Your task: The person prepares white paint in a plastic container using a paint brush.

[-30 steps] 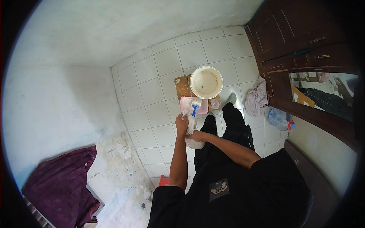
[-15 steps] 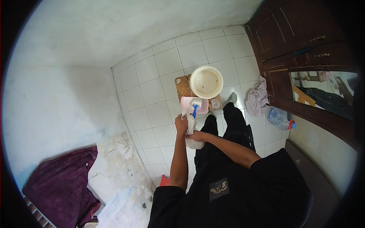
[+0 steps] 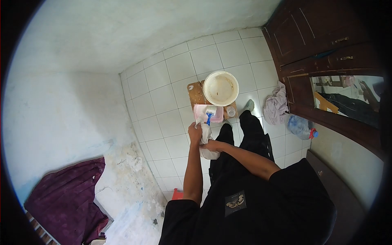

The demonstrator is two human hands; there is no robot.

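Note:
A whitish plastic bag (image 3: pixel 209 153), bulging at its lower end, hangs between my hands in front of my legs. My left hand (image 3: pixel 195 133) is closed around its twisted upper part. Lower down, my right hand (image 3: pixel 211 145) grips the side of the bag; some of its fingers are hidden. Just beyond my hands lies a pink tray (image 3: pixel 200 114). A paint roller (image 3: pixel 210 114) with a blue handle and white head rests in the tray, its handle pointing toward me. What the bag contains cannot be seen.
A white bucket (image 3: pixel 221 88) stands on a low wooden board or stool (image 3: pixel 195 94), with a clear cup (image 3: pixel 230 112) beside the tray. To the right are a crumpled cloth (image 3: pixel 275 104), a large water bottle (image 3: pixel 299 127) and a dark wooden cabinet (image 3: pixel 295 90). Peeling wall (image 3: pixel 134 167) rises at left.

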